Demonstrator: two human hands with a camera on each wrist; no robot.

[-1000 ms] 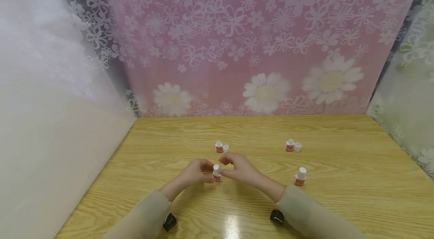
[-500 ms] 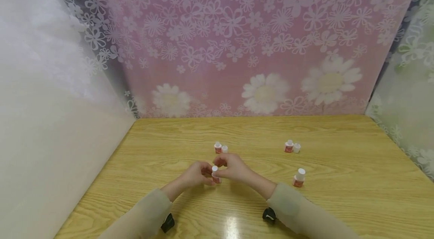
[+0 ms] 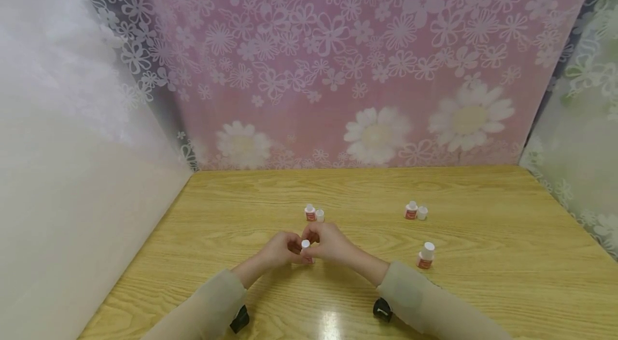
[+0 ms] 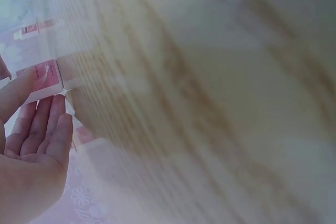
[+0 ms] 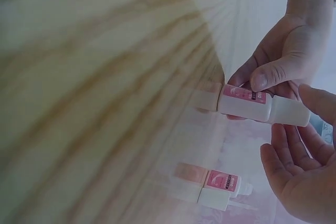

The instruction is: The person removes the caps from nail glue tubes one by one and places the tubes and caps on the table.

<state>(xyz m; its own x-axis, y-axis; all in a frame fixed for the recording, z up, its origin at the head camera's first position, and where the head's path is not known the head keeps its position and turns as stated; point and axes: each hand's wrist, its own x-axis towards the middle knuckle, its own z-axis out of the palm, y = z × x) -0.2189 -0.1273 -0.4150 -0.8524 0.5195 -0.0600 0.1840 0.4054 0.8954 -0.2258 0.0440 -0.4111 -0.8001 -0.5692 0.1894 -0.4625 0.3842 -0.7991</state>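
A small white bottle (image 5: 244, 106) with a pink-red label and a tall white cap (image 5: 290, 111) stands upright on the table between my hands. My left hand (image 3: 282, 248) holds its body, thumb across the label (image 4: 46, 76) and fingers behind. From the other side, my right hand (image 3: 329, 243) pinches the cap between thumb and fingers, covering much of the bottle in the head view. Just beyond the hands is an uncapped bottle (image 3: 310, 214) of the same kind, its loose white cap (image 3: 319, 215) right beside it.
Farther right on the wood-grain table (image 3: 232, 195) is another uncapped bottle (image 3: 411, 212) with a cap (image 3: 422, 213) next to it. A capped bottle (image 3: 425, 256) stands nearer, right of my right hand. Flowered pink cloth (image 3: 309, 115) hangs behind the table.
My right hand has moved left and closed in on the bottle's cap. The left hand stays at the bottle's body. The other bottles keep their places.
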